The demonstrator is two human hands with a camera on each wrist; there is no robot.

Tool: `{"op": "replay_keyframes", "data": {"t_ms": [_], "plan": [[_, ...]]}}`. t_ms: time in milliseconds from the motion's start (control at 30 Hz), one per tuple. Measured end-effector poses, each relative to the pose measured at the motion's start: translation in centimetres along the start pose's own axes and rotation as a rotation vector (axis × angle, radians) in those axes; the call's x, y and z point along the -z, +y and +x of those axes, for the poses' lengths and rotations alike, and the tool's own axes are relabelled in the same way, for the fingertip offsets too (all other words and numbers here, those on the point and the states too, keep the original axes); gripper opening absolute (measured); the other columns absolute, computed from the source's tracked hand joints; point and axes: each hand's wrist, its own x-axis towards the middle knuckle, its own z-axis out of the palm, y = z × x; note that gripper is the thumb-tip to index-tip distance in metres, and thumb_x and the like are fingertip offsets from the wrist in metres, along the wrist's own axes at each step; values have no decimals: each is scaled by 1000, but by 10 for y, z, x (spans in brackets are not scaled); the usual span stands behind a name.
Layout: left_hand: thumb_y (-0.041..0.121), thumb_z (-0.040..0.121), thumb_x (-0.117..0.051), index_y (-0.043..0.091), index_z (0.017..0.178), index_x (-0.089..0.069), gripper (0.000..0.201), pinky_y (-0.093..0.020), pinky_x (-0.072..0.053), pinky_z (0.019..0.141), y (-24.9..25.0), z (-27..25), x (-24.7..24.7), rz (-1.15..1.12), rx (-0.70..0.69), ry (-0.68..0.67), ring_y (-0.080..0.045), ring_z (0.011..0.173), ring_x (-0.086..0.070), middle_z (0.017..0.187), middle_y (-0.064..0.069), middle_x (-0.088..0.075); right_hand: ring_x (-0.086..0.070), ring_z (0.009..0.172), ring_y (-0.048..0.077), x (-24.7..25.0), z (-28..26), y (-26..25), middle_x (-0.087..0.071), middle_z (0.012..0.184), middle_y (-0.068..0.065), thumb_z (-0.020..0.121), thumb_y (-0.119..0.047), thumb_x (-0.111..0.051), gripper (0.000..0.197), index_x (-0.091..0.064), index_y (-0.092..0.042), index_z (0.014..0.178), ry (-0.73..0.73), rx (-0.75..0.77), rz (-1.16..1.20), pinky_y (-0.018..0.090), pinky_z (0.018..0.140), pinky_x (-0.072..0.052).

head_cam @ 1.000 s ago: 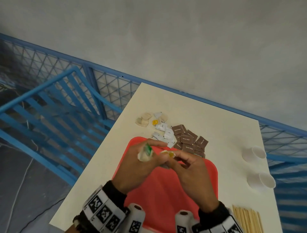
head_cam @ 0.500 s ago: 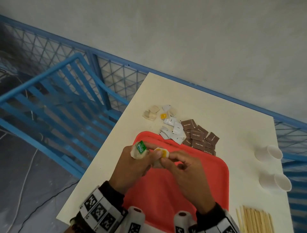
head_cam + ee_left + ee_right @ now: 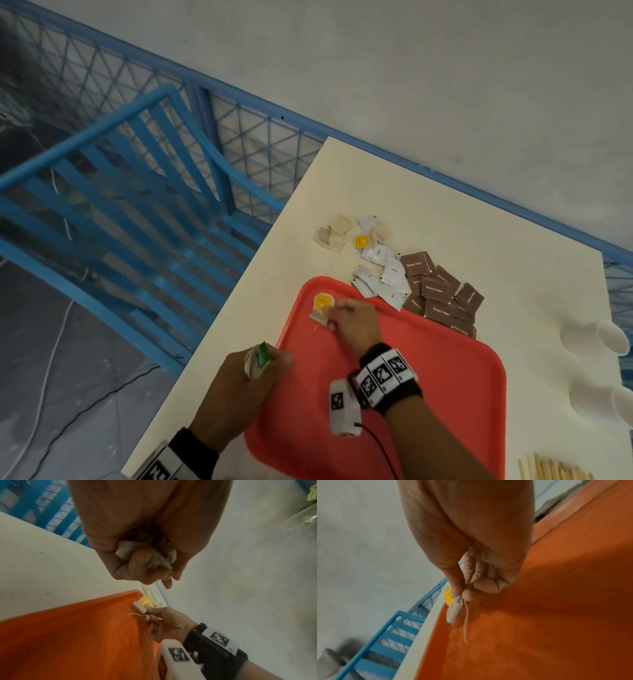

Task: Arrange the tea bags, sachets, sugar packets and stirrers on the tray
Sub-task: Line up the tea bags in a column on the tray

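Tea bag with a yellow tag (image 3: 322,308) sits at the far left corner of the red tray (image 3: 445,394), pinched between thumb and forefinger of the right hand (image 3: 354,325), its string trailing on the tray. Left hand (image 3: 239,387) clutches a green-tagged tea bag (image 3: 257,359) over the desk's (image 3: 445,212) left edge. Beyond the tray's far rim lie white sachets (image 3: 380,270), brown sugar packets (image 3: 442,294) and loose tea bags (image 3: 334,233); stirrers (image 3: 555,469) lie near the desk's near right corner.

The hands have parted: the right hand (image 3: 354,322) carried the yellow-tagged tea bag (image 3: 322,307) (still pinched) to the tray's (image 3: 445,394) far corner.
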Motion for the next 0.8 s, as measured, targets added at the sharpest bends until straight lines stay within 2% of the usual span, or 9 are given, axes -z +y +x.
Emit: {"op": "replay_keyframes", "data": {"t_ms": [100,167,267,433,500,567,667,700,800], "plan": [[26,92,-64,12,75,-70,23,-14,-38,44,-3,2,7,-39,40,-2,2,41,-47,46,8,-56,-52,48,13,-10,18,-13,-62,55,4,84,-12,-73,15,-70,-14,69,50,-10,27,26,57,-48],[27,92,-64,15,73,-69,23,-15,-37,43,-3,3,10,-51,46,-1,0,41,-46,46,6,-56,-57,57,14,-16,27,-17,-66,64,3,81,-17,-75,8,-70,-13,77,145,12,-58,23,59,-46],[27,91,-65,17,72,-69,22,-18,-38,45,-2,5,11,-74,50,-9,-4,44,-46,48,4,-54,-54,69,11,-23,25,-16,-62,78,-3,78,-27,-76,22,-63,-10,83,276,76,-216,18,56,-36],[27,92,-65,14,79,-69,19,-22,-39,48,2,8,12,-86,64,-61,-9,46,-45,51,3,-51,-56,72,14,-29,9,-12,-58,72,-7,84,-17,-70,12,-60,-12,81,261,194,-246,13,56,-36],[24,92,-64,13,76,-67,20,-24,-36,46,5,6,12,-123,56,-92,-12,47,-43,53,-1,-49,-57,70,12,-20,-5,-20,-61,72,-6,84,-17,-69,9,-61,-14,79,273,267,-263,16,60,-39],[24,89,-68,18,70,-68,19,-22,-33,44,9,5,10,-204,59,-145,-13,46,-41,55,-5,-47,-54,63,2,-4,-31,-35,-61,69,-8,84,-16,-70,9,-63,-16,77,189,375,-238,12,60,-40],[24,81,-69,22,69,-68,12,-21,-34,44,16,2,1,-257,53,-271,-14,47,-43,59,-9,-48,-57,70,-2,24,-89,-67,-67,80,-10,86,-19,-71,3,-72,-18,89,-220,522,-243,8,66,-42],[22,81,-68,22,67,-67,14,-23,-34,46,18,1,-3,-241,45,-323,-15,48,-43,60,-10,-49,-60,76,-1,32,-103,-72,-69,88,-10,86,-23,-71,9,-73,-21,95,-332,548,-303,8,68,-43],[19,83,-68,22,64,-66,20,-25,-37,50,27,-5,-18,-167,12,-483,-14,49,-47,58,-5,-53,-59,83,5,50,-125,-73,-68,96,-12,83,-31,-73,13,-73,-28,96,-408,635,-438,12,71,-43]]}}
